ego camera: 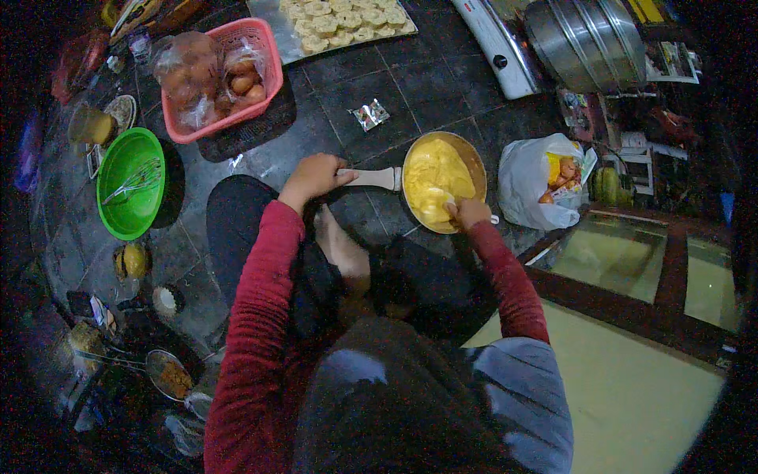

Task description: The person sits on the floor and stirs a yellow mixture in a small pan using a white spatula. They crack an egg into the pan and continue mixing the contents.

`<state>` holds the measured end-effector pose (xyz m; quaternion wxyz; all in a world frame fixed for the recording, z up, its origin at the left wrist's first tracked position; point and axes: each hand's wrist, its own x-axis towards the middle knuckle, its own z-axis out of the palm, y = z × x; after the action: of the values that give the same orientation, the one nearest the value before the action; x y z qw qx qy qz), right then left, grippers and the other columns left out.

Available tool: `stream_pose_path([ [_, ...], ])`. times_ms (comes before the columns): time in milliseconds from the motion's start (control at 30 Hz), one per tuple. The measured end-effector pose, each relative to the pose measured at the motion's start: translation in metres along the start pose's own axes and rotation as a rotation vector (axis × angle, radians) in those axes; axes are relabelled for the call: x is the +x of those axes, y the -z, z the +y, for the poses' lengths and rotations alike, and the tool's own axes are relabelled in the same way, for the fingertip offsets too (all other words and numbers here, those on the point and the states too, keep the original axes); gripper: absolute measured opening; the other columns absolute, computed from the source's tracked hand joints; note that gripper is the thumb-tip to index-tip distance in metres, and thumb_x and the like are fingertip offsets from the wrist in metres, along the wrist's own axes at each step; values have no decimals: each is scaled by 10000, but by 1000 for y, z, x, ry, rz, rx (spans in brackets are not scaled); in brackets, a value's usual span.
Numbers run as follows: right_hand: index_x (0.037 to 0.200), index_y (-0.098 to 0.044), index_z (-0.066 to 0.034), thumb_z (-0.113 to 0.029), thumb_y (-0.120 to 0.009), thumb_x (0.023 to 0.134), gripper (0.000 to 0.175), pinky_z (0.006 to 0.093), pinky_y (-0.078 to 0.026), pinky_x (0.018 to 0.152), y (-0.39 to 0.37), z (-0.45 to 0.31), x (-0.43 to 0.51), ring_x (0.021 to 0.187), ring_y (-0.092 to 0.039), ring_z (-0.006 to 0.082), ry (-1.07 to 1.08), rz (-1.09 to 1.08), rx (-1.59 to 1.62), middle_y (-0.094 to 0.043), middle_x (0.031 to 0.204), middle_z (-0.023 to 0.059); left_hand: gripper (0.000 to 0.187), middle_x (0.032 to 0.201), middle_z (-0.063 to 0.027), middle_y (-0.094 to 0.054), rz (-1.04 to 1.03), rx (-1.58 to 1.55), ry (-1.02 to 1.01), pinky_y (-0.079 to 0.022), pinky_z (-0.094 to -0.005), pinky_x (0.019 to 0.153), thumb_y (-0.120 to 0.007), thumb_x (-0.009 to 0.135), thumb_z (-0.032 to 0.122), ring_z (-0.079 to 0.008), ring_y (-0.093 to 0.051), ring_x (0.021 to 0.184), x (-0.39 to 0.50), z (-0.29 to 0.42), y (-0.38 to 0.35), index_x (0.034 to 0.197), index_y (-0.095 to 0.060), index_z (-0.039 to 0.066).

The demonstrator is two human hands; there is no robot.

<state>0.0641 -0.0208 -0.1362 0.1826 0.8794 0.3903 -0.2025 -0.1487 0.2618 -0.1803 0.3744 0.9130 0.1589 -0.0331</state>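
Note:
A round pan [445, 182] with a pale handle rests on the dark tiled floor before me and holds a thick yellow mixture [441, 169]. Its handle [374, 178] points left, and my left hand [317, 176] grips the end of it. Over the pan's lower right rim, my right hand [469, 212] is closed on a pale utensil [494, 219]. The utensil's other end reaches into the mixture, so its kind cannot be told. Both sleeves are red.
A pink basket [272, 59] of bagged eggs and a green bowl [106, 172] with a whisk [133, 182] stand left. Ahead are a tray [293, 56] of shaped dough pieces and a small packet [370, 114]. Right are a white plastic bag [524, 183] with eggshells, a stove [510, 65] and a metal pot [583, 44].

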Motion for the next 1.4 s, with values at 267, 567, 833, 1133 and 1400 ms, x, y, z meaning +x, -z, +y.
stream_pose_path([
  [267,898,-628,-136,-356,-446,827,294,425,-500,620,28,4,17,721,-628,310,-132,192,-77,-636,801,142,420,751,-162,-619,-35,-115,51,-452,-414,651,-542,771,491,-335,-592,702,-3,4,5,830,-656,91],
  [567,873,-619,-70,-491,-375,841,487,458,-462,678,-26,-22,34,766,-607,330,-138,149,76,-628,813,155,434,768,-171,-615,-60,-102,71,-455,-425,685,-527,772,503,-345,-584,748,-1,2,3,834,-661,95],
  [833,895,-587,-93,-325,-466,831,269,435,-499,638,49,16,5,775,-630,293,-372,199,-63,-643,822,112,439,772,-163,-616,-43,-60,60,-454,-424,690,-526,769,510,-344,-584,759,-1,3,3,858,-654,100],
  [1133,908,-574,-79,-181,-434,815,196,432,-495,638,-7,-51,11,767,-632,285,-250,157,6,-641,747,115,463,775,-180,-615,-70,-83,55,-452,-433,688,-512,779,508,-352,-584,746,1,1,1,840,-648,70],
  [1400,888,-568,-9,-426,-365,860,464,487,-458,718,15,-27,-30,768,-598,372,-163,121,245,-599,877,223,445,778,-189,-612,-36,-69,20,-449,-442,683,-516,788,487,-359,-587,744,0,1,0,858,-638,65],
])
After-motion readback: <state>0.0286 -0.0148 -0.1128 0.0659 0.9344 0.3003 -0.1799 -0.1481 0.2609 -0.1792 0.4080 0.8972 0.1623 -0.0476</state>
